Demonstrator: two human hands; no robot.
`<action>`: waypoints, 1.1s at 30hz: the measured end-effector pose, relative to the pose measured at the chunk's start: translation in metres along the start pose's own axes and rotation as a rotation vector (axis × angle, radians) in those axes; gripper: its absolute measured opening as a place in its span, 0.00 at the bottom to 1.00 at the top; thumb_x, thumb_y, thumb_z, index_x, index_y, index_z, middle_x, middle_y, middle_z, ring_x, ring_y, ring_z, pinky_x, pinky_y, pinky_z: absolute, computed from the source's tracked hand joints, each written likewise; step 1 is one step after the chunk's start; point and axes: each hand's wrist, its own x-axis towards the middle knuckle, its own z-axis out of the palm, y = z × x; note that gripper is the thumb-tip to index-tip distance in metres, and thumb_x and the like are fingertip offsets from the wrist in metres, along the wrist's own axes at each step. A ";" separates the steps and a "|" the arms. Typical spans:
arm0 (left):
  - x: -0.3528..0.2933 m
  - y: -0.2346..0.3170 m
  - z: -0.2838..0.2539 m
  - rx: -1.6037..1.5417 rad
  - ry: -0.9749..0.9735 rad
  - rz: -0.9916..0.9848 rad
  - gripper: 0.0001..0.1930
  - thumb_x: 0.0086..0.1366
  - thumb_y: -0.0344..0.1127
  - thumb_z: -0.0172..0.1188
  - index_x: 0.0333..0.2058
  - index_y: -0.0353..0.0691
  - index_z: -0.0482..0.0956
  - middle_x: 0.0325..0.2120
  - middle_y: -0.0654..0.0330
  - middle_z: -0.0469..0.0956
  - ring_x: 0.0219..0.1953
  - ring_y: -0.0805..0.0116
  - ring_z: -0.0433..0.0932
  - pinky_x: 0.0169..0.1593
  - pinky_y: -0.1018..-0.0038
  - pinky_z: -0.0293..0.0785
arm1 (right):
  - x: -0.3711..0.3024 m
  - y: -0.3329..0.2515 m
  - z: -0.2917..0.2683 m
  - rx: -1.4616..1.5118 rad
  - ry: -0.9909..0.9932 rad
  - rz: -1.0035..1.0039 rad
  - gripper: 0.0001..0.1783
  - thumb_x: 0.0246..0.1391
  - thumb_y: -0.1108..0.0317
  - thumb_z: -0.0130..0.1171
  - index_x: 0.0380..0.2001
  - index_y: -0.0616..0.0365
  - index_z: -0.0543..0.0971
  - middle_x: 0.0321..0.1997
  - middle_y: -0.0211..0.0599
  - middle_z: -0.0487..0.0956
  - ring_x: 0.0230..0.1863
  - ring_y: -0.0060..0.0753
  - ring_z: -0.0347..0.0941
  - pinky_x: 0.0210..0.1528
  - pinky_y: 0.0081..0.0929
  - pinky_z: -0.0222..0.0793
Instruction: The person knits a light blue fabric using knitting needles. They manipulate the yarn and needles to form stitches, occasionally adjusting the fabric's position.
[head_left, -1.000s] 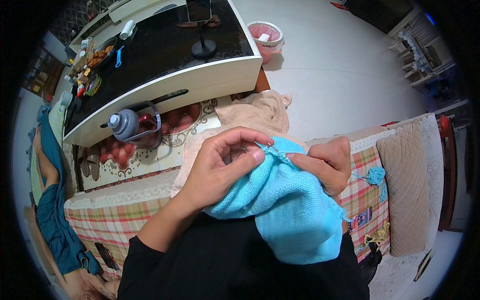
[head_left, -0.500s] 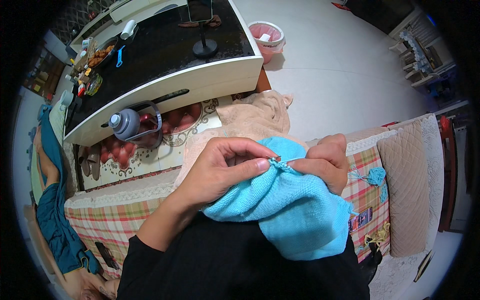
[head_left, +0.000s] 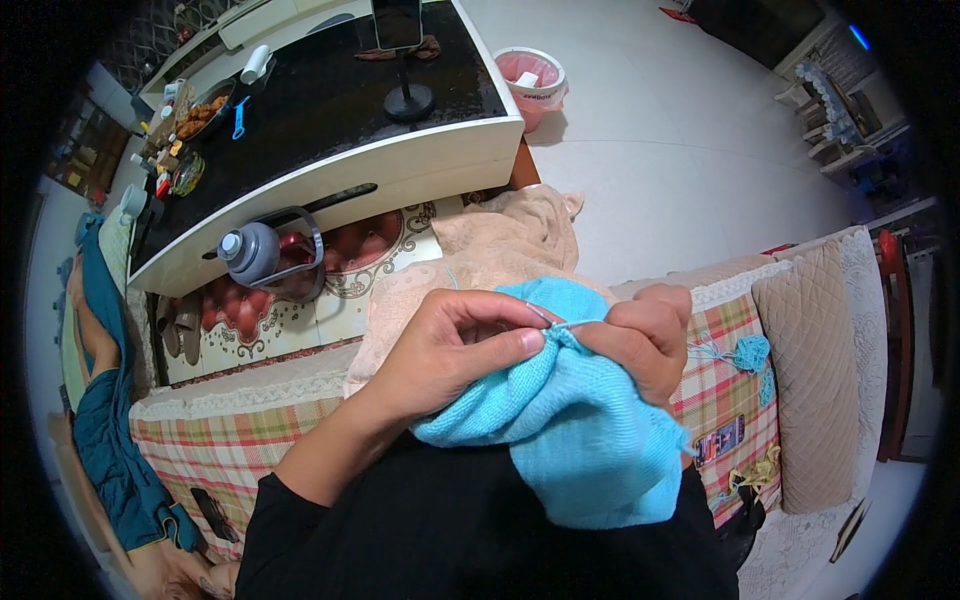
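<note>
A light-blue piece of knitting (head_left: 590, 430) hangs from my two hands over my lap, its lower part draped in soft folds. My left hand (head_left: 440, 345) pinches the upper edge between thumb and fingers. Close beside it, my right hand (head_left: 648, 335) is closed on the same edge, fingers curled. Between the fingertips a thin knitting needle (head_left: 540, 314) shows a short length near the stitches; the rest is hidden by hands and fabric. A blue yarn strand crosses toward my right hand.
A black-topped table (head_left: 320, 120) ahead carries a phone stand (head_left: 408, 102) and a food pan (head_left: 208, 118). A grey jug (head_left: 255, 252) stands below. Right of it is a pink-lined bin (head_left: 535, 85). Blue yarn (head_left: 752, 353) lies on the plaid sofa (head_left: 730, 400); another person (head_left: 95, 340) reclines left.
Both hands and the knitting have shifted slightly lower. My right hand has drawn a little left and turned, and more of the needle shows by my left index finger.
</note>
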 end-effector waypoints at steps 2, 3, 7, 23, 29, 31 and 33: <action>0.001 -0.006 -0.002 0.091 0.014 0.075 0.12 0.64 0.30 0.64 0.45 0.33 0.83 0.38 0.57 0.83 0.39 0.77 0.79 0.46 0.80 0.76 | 0.001 -0.006 0.005 -0.175 0.042 0.000 0.19 0.29 0.58 0.71 0.31 0.49 0.86 0.32 0.25 0.74 0.36 0.30 0.65 0.35 0.25 0.65; -0.001 -0.008 -0.001 0.154 0.026 0.097 0.11 0.64 0.30 0.64 0.44 0.33 0.84 0.37 0.58 0.83 0.38 0.77 0.79 0.45 0.80 0.75 | 0.001 -0.007 0.007 -0.253 0.061 -0.004 0.19 0.30 0.58 0.71 0.31 0.50 0.85 0.33 0.25 0.74 0.36 0.30 0.65 0.34 0.25 0.65; -0.003 -0.011 0.005 0.335 0.053 0.180 0.10 0.63 0.29 0.63 0.42 0.33 0.84 0.36 0.59 0.83 0.37 0.78 0.78 0.43 0.80 0.73 | 0.018 0.007 0.016 0.187 -0.333 0.276 0.17 0.40 0.62 0.67 0.36 0.54 0.82 0.36 0.34 0.75 0.40 0.38 0.70 0.38 0.33 0.69; 0.000 -0.006 -0.005 -0.064 0.110 0.080 0.09 0.64 0.30 0.65 0.41 0.33 0.83 0.36 0.58 0.83 0.38 0.77 0.80 0.46 0.80 0.77 | 0.000 0.000 -0.003 0.005 -0.010 0.033 0.21 0.27 0.63 0.72 0.33 0.47 0.88 0.26 0.22 0.74 0.28 0.26 0.64 0.27 0.24 0.60; -0.002 -0.014 0.004 0.068 0.074 0.106 0.11 0.64 0.30 0.65 0.43 0.31 0.82 0.37 0.58 0.83 0.38 0.78 0.79 0.45 0.81 0.76 | 0.012 -0.002 0.016 0.151 -0.087 0.196 0.14 0.39 0.68 0.67 0.34 0.57 0.83 0.38 0.38 0.76 0.36 0.38 0.72 0.35 0.29 0.70; -0.002 -0.010 0.006 0.196 0.061 0.134 0.12 0.64 0.30 0.65 0.44 0.31 0.82 0.37 0.58 0.83 0.40 0.78 0.79 0.46 0.80 0.76 | 0.013 -0.001 0.024 0.406 -0.210 0.397 0.11 0.43 0.69 0.65 0.32 0.59 0.80 0.41 0.44 0.75 0.39 0.42 0.74 0.38 0.31 0.71; -0.002 -0.009 0.003 0.121 0.064 0.142 0.13 0.64 0.30 0.65 0.45 0.31 0.82 0.38 0.58 0.83 0.40 0.77 0.79 0.48 0.79 0.75 | 0.010 0.002 0.023 0.370 -0.206 0.383 0.09 0.44 0.66 0.65 0.28 0.59 0.79 0.36 0.44 0.75 0.39 0.44 0.76 0.37 0.33 0.73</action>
